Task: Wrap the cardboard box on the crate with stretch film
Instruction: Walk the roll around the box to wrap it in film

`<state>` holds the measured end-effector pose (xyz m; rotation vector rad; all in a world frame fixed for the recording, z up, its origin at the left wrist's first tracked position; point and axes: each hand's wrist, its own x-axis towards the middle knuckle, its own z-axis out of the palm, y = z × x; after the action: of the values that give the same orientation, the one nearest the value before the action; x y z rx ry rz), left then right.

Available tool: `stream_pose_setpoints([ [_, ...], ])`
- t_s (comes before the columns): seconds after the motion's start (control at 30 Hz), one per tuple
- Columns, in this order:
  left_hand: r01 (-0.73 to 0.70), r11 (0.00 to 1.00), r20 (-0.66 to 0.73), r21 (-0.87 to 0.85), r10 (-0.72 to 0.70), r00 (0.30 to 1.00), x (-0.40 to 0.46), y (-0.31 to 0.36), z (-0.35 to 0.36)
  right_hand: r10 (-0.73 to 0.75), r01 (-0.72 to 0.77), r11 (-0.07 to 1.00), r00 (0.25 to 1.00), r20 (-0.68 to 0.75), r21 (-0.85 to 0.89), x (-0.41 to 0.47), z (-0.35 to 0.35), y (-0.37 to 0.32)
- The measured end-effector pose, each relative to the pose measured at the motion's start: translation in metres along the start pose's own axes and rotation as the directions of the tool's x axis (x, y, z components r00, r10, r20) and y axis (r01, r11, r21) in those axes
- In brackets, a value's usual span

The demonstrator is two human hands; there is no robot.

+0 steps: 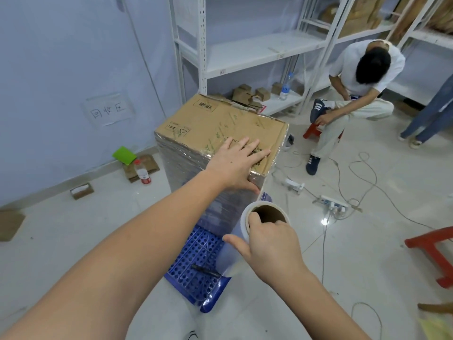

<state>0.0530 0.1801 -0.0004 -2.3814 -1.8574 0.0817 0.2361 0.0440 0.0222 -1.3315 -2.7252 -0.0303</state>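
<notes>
My left hand (235, 163) lies flat on top of the cardboard box (220, 128), fingers straight and a little spread, the thumb hooked down over the near top corner where the film begins. My right hand (272, 249) holds the roll of stretch film (235, 246) upright by its upper end: my fingertips dip into the open cardboard core, and my thumb lies along the outside of the roll, so the rim is pinched between them. The roll sits just beside the near corner of the box, low against it.

The box stands tall on a blue perforated crate (196, 273) on the pale tiled floor. Its sides are already covered in shiny layers of film; the top is bare brown card with printed tape and marks. A dark pen-like thing (204, 270) lies on the crate, close to the bottom of the roll.

To the right, cables and power strips (333, 202) trail across the floor, and a red stool (434, 251) stands further right. Behind the box are white shelves (257, 50) with small cartons and a water bottle (285, 85). A person in a white shirt (355, 89) sits bent over beyond the cables. By the left wall stand a cola bottle (142, 171) and a green pad (124, 155).
</notes>
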Motion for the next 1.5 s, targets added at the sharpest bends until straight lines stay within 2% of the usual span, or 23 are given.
stream_pose_setpoints([
  [0.07,0.0,1.0,0.006,-0.009,0.0,1.0,-0.003,0.001,0.001,0.022,-0.024,0.999,0.997,0.076,0.026,0.0,-0.006,0.001],
  [0.2,-0.004,1.0,0.004,-0.017,0.004,1.0,-0.005,0.0,-0.001,0.056,-0.058,0.998,0.99,0.13,0.013,-0.004,-0.012,-0.003],
  [0.33,-0.014,0.999,-0.002,-0.034,0.014,1.0,-0.005,0.001,0.0,0.211,-0.223,0.973,0.962,0.174,0.053,-0.008,-0.01,-0.014],
  [0.43,-0.068,0.996,0.019,-0.057,0.07,0.997,-0.001,-0.005,-0.002,0.331,-0.335,0.942,0.932,0.147,-0.003,0.0,-0.009,-0.03],
  [0.5,-0.189,0.981,0.038,-0.043,0.191,0.981,0.004,-0.019,-0.009,0.457,-0.454,0.89,0.882,0.112,-0.055,0.012,-0.007,-0.042],
  [0.6,-0.406,0.909,0.052,-0.096,0.412,0.91,0.009,-0.064,-0.021,0.603,-0.596,0.798,0.792,0.093,-0.091,0.03,-0.004,-0.059],
  [0.67,-0.494,0.862,0.072,-0.114,0.503,0.861,0.011,-0.101,-0.02,0.659,-0.65,0.752,0.748,0.079,-0.11,0.041,-0.003,-0.07],
  [0.8,-0.548,0.831,0.073,-0.092,0.554,0.829,0.006,-0.146,-0.004,0.743,-0.734,0.668,0.666,0.065,-0.119,0.05,0.004,-0.092],
  [0.93,-0.547,0.831,-0.02,-0.101,0.548,0.837,0.002,-0.148,0.01,0.773,-0.767,0.614,0.632,-0.053,-0.186,0.06,0.012,-0.107],
  [1.0,-0.545,0.833,-0.031,-0.093,0.545,0.838,0.001,-0.146,0.012,0.782,-0.781,0.604,0.619,-0.073,-0.156,0.065,0.012,-0.108],
  [1.07,-0.533,0.841,-0.026,-0.089,0.533,0.846,0.0,-0.146,0.012,0.75,-0.748,0.653,0.661,-0.035,-0.118,0.068,0.013,-0.111],
  [1.13,-0.527,0.846,-0.023,-0.082,0.527,0.85,0.0,-0.146,0.011,0.661,-0.658,0.741,0.75,-0.026,-0.133,0.07,0.017,-0.119],
  [1.2,-0.523,0.849,-0.02,-0.077,0.524,0.852,0.001,-0.145,0.011,0.537,-0.542,0.821,0.84,-0.083,-0.18,0.071,0.021,-0.131],
  [1.33,-0.507,0.856,-0.016,-0.102,0.508,0.861,0.001,-0.145,0.013,0.433,-0.454,0.877,0.889,-0.149,-0.16,0.076,0.024,-0.148],
  [1.5,-0.497,0.861,-0.024,-0.111,0.498,0.867,-0.001,-0.145,0.014,0.222,-0.237,0.96,0.969,-0.111,-0.15,0.08,0.025,-0.167],
])
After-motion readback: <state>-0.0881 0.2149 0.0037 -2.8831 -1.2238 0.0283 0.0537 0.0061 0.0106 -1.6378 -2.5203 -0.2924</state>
